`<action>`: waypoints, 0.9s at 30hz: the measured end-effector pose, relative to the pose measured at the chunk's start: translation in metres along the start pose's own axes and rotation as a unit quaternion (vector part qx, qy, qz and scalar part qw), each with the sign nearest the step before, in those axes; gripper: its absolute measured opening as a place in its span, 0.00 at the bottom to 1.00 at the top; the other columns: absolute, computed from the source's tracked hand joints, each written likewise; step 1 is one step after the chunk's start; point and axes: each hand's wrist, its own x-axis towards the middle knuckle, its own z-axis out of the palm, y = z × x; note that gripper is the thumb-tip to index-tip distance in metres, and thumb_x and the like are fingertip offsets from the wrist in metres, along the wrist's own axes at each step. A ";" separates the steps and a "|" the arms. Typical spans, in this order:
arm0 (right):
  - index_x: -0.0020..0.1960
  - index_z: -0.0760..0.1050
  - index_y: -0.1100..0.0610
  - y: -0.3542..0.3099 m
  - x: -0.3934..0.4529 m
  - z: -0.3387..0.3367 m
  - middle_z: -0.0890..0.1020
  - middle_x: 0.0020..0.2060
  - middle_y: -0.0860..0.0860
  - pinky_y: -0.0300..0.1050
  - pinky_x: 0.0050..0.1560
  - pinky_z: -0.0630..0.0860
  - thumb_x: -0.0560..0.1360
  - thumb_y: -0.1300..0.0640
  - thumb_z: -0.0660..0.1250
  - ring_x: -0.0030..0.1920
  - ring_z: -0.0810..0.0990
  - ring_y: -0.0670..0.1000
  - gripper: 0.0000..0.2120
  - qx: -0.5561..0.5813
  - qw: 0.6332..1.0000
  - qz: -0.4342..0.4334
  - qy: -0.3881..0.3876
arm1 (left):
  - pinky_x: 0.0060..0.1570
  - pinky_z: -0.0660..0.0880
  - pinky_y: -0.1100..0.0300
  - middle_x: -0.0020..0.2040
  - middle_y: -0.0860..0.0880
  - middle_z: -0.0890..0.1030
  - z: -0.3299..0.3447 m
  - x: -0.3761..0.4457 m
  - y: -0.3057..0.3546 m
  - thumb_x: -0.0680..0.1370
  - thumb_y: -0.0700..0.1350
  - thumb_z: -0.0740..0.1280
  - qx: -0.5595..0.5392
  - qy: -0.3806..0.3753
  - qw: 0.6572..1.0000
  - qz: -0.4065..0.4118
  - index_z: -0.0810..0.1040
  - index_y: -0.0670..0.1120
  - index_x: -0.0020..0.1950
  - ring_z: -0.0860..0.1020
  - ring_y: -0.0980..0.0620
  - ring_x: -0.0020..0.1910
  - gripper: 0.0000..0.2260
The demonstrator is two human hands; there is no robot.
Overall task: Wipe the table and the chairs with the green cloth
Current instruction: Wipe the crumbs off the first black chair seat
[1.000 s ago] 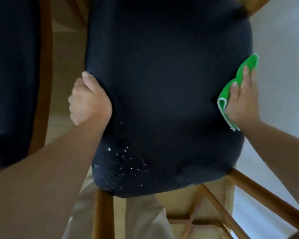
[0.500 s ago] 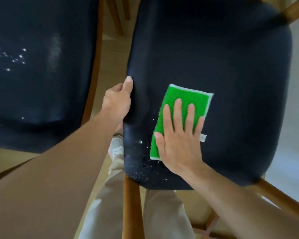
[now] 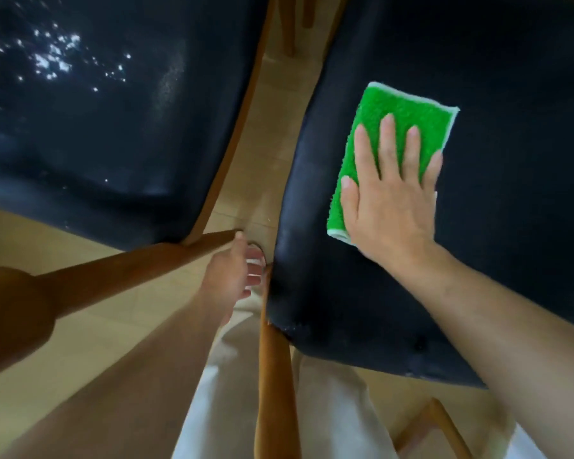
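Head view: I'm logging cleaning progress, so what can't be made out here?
- Table: out of frame.
- Right chair seat: far part cut off by the top edge; the patch under the cloth and right hand is hidden.
- Left hand: fingers blurred, contact with the seat unclear.

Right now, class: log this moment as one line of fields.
step: wiping right seat | right hand: flat on cloth | left hand: at seat edge, grip unclear | left seat: specks remain

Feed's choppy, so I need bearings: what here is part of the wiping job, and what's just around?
In the job:
green cloth
right hand, flat on it
right chair seat
left chair seat, speckled

Just around:
floor
left hand, near the seat edge
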 end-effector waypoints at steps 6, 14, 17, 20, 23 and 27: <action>0.76 0.60 0.52 -0.053 -0.099 0.016 0.60 0.76 0.54 0.63 0.73 0.41 0.77 0.46 0.60 0.76 0.54 0.62 0.30 -0.008 0.948 -0.310 -0.073 | 0.40 0.72 0.55 0.46 0.42 0.84 -0.004 -0.010 -0.029 0.83 0.59 0.47 -0.006 -0.008 0.998 -0.059 0.80 0.45 0.49 0.81 0.44 0.47 0.26; 0.76 0.60 0.46 0.030 -0.135 0.017 0.63 0.75 0.45 0.60 0.73 0.51 0.76 0.52 0.53 0.73 0.64 0.56 0.28 -0.072 0.859 -0.493 -0.116 | 0.36 0.71 0.57 0.40 0.45 0.83 -0.009 0.000 -0.017 0.83 0.57 0.51 -0.010 0.006 1.000 -0.022 0.80 0.46 0.47 0.79 0.48 0.38 0.23; 0.74 0.66 0.48 -0.008 -0.140 0.016 0.66 0.74 0.48 0.62 0.72 0.52 0.74 0.50 0.61 0.73 0.66 0.57 0.28 -0.072 0.882 -0.451 -0.114 | 0.39 0.74 0.56 0.45 0.44 0.84 0.001 0.001 -0.013 0.83 0.57 0.51 0.006 -0.007 1.000 -0.006 0.81 0.45 0.48 0.81 0.47 0.42 0.24; 0.69 0.73 0.51 -0.051 -0.114 0.014 0.71 0.71 0.51 0.63 0.74 0.46 0.72 0.51 0.63 0.74 0.63 0.57 0.25 -0.053 0.880 -0.458 -0.114 | 0.55 0.76 0.46 0.54 0.41 0.82 0.000 0.004 -0.006 0.83 0.57 0.50 0.044 -0.010 0.998 0.044 0.81 0.43 0.56 0.79 0.42 0.53 0.24; 0.67 0.74 0.51 -0.066 -0.066 0.007 0.73 0.69 0.52 0.62 0.73 0.41 0.75 0.52 0.60 0.74 0.61 0.58 0.21 -0.056 0.875 -0.468 -0.113 | 0.52 0.78 0.49 0.55 0.44 0.81 -0.005 0.006 0.001 0.83 0.57 0.51 0.014 -0.013 1.000 0.019 0.78 0.46 0.62 0.80 0.46 0.51 0.22; 0.72 0.68 0.52 -0.012 0.000 -0.009 0.67 0.73 0.53 0.68 0.71 0.49 0.79 0.50 0.57 0.74 0.63 0.59 0.22 -0.048 0.938 -0.339 -0.044 | 0.41 0.73 0.56 0.46 0.44 0.83 -0.002 0.001 0.017 0.82 0.57 0.54 0.014 -0.056 0.997 0.056 0.81 0.46 0.53 0.79 0.49 0.42 0.21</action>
